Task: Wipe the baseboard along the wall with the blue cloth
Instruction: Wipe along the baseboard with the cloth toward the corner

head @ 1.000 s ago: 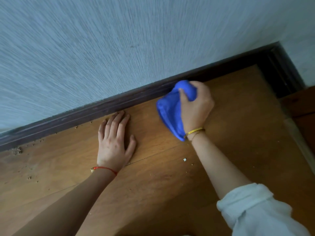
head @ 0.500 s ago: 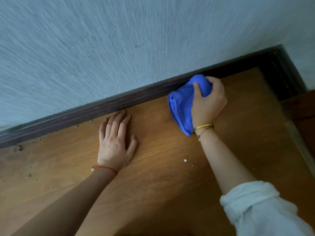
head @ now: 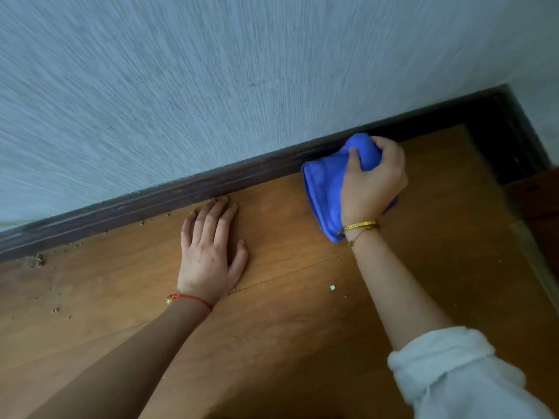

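Right hand: the right hand (head: pixel 373 186) is clenched around a bunched blue cloth (head: pixel 326 182), thumb dug into the fabric, and it presses the top of the bundle right against the baseboard (head: pixel 187 189).
Blue cloth: the bulk hangs below the hand over the floor (head: pixel 302 313), its upper lobe touching the baseboard's dark face near the corner.
Change: since a second ago the cloth and right hand have slid further along the baseboard toward the corner, and closer in against it too.
Left hand: the left hand (head: pixel 211 252) lies flat and open on the floor, holding nothing, fingertips just beside the baseboard; it has stayed put.
Wrists: a red string (head: pixel 190 297) on the left, gold bangles (head: pixel 360 226) on the right, with a white sleeve (head: pixel 453 373) rolled up the forearm.
Debris: crumbs (head: pixel 36 261) sit along the baseboard's foot beyond the left hand, well away from the cloth.
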Tool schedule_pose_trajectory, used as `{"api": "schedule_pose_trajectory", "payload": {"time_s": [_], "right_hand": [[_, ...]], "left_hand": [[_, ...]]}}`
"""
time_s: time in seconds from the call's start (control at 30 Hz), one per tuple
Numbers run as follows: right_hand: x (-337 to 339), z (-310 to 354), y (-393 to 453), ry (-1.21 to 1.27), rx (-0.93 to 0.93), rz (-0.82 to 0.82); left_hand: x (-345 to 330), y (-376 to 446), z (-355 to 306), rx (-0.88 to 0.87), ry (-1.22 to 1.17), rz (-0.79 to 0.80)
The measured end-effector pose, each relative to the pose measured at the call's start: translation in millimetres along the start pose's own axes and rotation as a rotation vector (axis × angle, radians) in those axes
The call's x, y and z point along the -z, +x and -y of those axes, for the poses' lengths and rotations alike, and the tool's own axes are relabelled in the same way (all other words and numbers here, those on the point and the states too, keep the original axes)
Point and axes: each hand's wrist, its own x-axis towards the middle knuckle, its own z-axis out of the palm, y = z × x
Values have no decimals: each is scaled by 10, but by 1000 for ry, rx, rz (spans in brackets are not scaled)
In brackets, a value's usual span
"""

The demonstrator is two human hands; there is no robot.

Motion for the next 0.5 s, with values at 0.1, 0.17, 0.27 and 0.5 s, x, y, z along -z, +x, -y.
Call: {"api": "schedule_pose_trajectory", "payload": {"time_s": [0.1, 0.17, 0.27, 0.5], "right_hand": [[-96, 156, -274, 2, 134, 123], [-128, 202, -441, 8, 233, 225], [-68, 119, -326, -8, 249, 217], [13, -13, 33, -7, 34, -13]], "left_hand": [[-6, 8, 4, -3, -1, -5], [-12, 4, 9, -10, -6, -17], [-5, 4, 12, -8, -10, -18], [2, 11, 2, -4, -6, -11]]}}
